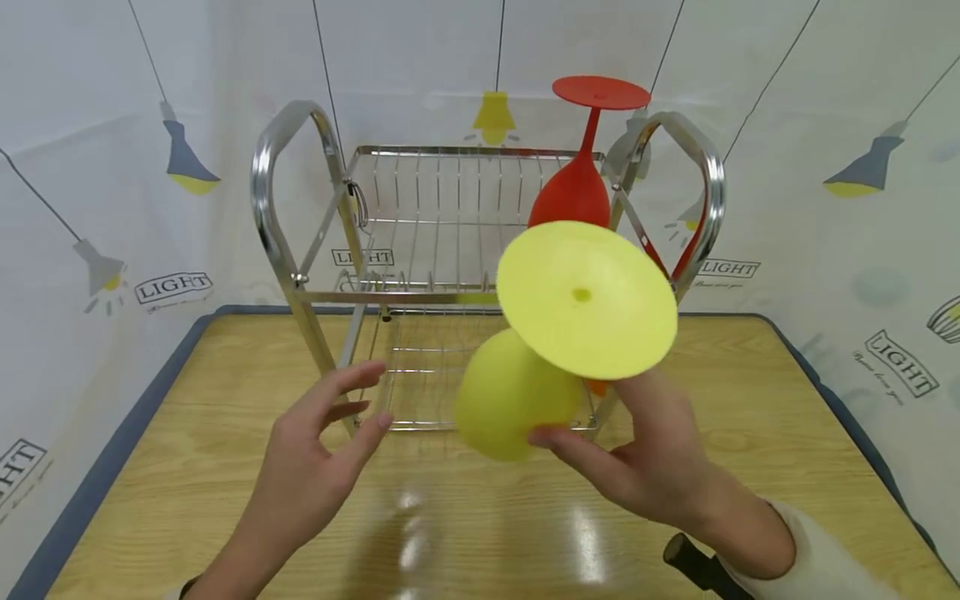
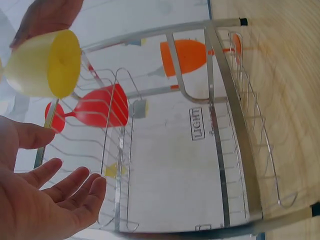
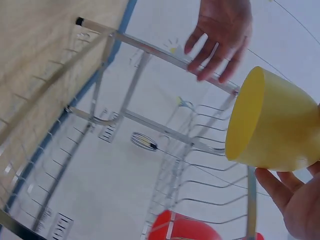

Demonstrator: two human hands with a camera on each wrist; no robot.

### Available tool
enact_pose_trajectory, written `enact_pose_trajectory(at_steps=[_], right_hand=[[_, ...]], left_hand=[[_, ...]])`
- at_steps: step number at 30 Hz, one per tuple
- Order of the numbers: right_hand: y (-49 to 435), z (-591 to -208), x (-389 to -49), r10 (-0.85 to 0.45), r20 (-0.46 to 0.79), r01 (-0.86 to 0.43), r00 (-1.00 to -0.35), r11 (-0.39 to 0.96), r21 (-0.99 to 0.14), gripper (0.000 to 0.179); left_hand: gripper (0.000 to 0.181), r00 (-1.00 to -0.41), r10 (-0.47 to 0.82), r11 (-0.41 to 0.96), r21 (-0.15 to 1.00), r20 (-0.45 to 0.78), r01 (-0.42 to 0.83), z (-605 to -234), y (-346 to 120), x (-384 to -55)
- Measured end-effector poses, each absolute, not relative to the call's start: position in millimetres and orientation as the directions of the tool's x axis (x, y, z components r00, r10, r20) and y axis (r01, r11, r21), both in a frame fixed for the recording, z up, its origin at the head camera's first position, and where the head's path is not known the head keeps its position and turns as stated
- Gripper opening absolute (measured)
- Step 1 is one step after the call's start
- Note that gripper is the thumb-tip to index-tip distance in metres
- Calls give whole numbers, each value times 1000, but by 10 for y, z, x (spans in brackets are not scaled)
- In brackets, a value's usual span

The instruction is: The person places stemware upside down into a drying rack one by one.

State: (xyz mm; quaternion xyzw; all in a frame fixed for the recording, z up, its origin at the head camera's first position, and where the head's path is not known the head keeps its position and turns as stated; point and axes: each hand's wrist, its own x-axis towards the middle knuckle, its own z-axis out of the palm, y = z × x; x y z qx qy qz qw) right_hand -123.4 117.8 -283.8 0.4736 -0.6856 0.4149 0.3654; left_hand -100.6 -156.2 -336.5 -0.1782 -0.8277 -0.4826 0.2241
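My right hand (image 1: 652,458) holds a yellow wine glass (image 1: 517,400) upside down in front of the rack, its round foot tilted up toward me. The thumb lies on the bowl, and the foot hides most of the fingers. My left hand (image 1: 315,458) is raised left of the glass, fingers spread, holding nothing. A red wine glass (image 1: 573,196) stands upside down on the upper right of the two-tier metal dish rack (image 1: 397,297). In the left wrist view an orange wine glass (image 2: 185,56) stands upright on the lower tier.
The rack's curved side frames (image 1: 262,192) rise at left and right. It stands on a wooden table (image 1: 187,467) with a cloth printed with lamps (image 1: 180,150) behind and beside it. A dark stick-like object (image 1: 693,562) shows by the right sleeve.
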Motion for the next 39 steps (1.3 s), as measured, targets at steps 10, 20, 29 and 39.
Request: enact_pose_trajectory(at_steps=[10,20,29,39], right_hand=[[1350,-2602,-1564,-320,917,-967,-237,167,-192,77],[1151,-2089,-1673,-332,873,-904,-357,358,-234,72],[982,-1992,-1899,-311,811,-851,-496,360,-383,65],[752,-1895,-2130,-320,683,-727,-657,510,-460,67]], left_hand=[[35,-842,-74,533,735,534,419,-3257,-1802,-1053],[29,-869,-239,594,773,433,222,-3236,-1920,-1183],[34,-882,-253,587,787,398,187,-3233,-1930,-1323],[31,-906,-231,553,814,356,179,-3221,-1915,-1399]])
